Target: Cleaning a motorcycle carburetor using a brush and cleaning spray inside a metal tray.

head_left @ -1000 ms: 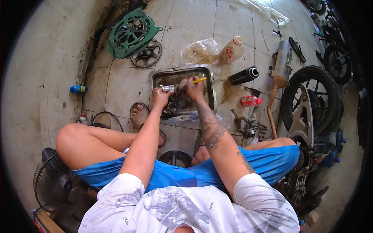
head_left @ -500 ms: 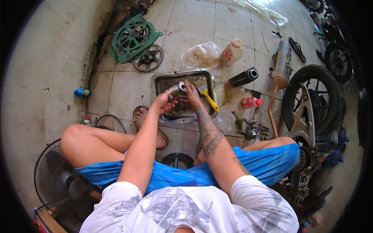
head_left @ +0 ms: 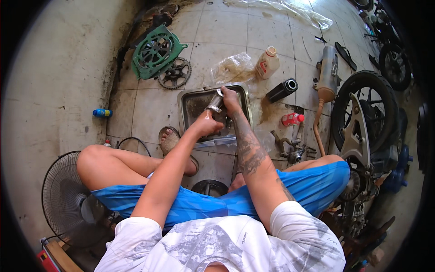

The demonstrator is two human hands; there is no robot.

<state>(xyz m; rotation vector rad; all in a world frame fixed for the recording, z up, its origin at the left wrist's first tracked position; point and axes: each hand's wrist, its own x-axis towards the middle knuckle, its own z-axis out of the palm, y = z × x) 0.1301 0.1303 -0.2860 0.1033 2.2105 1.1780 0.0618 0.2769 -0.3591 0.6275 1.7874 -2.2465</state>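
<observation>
Tiled floor (head_left: 222, 29) carries everything. Spoked wheel (head_left: 335, 120), black tyre, at right; long exhaust (head_left: 327, 75) just beside it. Metal tray (head_left: 195, 102) in front of the person. Green cover (head_left: 147, 63) beyond the tray to the left, overlapping a toothed sprocket (head_left: 176, 75). Left hand (head_left: 207, 123) grasps the near end of a silver cylindrical part (head_left: 215, 102); right hand (head_left: 231, 100) grips its far end. Part tilted, over the tray.

Single head view: wide fisheye, worn on head, facing steeply down; shirt (head_left: 199, 242) nearest, hands (head_left: 207, 123) mid-frame, tiled floor (head_left: 222, 38) beyond.
</observation>
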